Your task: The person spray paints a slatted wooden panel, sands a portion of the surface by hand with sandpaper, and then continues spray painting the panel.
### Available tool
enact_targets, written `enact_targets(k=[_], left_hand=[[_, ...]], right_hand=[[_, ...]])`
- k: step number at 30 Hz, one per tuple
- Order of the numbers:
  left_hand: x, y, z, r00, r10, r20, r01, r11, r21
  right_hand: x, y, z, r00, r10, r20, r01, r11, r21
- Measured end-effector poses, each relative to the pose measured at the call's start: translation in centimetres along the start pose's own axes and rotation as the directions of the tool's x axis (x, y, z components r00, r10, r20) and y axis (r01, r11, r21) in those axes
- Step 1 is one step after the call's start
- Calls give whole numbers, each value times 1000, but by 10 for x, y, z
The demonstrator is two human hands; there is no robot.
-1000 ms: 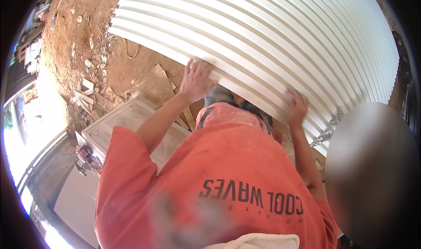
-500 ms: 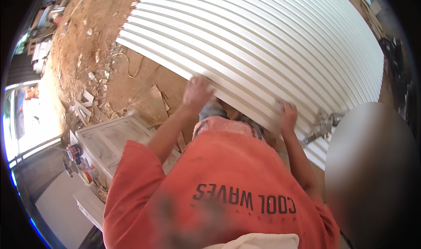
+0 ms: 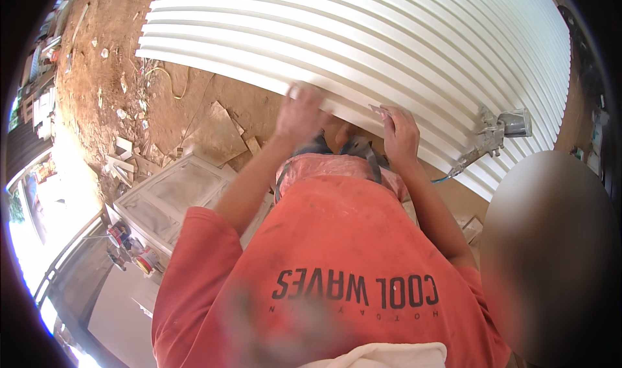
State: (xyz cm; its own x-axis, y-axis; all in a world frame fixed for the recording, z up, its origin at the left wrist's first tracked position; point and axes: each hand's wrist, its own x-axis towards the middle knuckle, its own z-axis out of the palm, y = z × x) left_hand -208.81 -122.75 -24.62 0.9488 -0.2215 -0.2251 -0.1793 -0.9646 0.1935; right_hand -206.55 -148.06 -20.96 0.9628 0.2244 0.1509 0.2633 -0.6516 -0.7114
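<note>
Hands point(image 3: 302, 114) point(image 3: 402, 135) have drawn closer by the ribbed panel point(image 3: 363, 50) over dirt point(image 3: 162, 112), right pinching scrap point(image 3: 376, 109), left's grip unclear.

Upper garment: red-orange T-shirt point(image 3: 337, 235), loose cut, short sleeves point(image 3: 197, 271). Front bears bold dark lettering point(image 3: 356, 287) — upside down in this view — with a smaller, fainter line of characters toward the neck. Fabric near the hem point(image 3: 311, 168) is paler, with whitish smears. A dark strap point(image 3: 373, 166) shows at the waist. Trousers point(image 3: 316, 145) dark, mostly hidden. Off-white cloth point(image 3: 392, 356) at the neck. Left hand point(image 3: 302, 115) and right hand point(image 3: 402, 136): bare.
</note>
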Motion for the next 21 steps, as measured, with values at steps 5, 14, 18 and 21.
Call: enact_targets(k=[5, 14, 18, 21], left_hand=[[-8, -148, -4, 952, -153, -263, 181, 980, 86], [-17, -276, -20, 828, -423, -369, 376, 906, -195], [-17, -278, -3, 835, -436, -337, 362, 895, -261], [-13, -275, 2, 839, -436, -327, 337, 887, -317]], right_hand=[[-13, -16, 27, 999, -38, -26, 38, 999, -23], [-13, -45, 94, 999, 15, -44, -25, 970, -241], [15, -83, 144, 998, -58, -18, 53, 974, -220], [42, -117, 206, 995, -80, -67, 66, 980, -186]])
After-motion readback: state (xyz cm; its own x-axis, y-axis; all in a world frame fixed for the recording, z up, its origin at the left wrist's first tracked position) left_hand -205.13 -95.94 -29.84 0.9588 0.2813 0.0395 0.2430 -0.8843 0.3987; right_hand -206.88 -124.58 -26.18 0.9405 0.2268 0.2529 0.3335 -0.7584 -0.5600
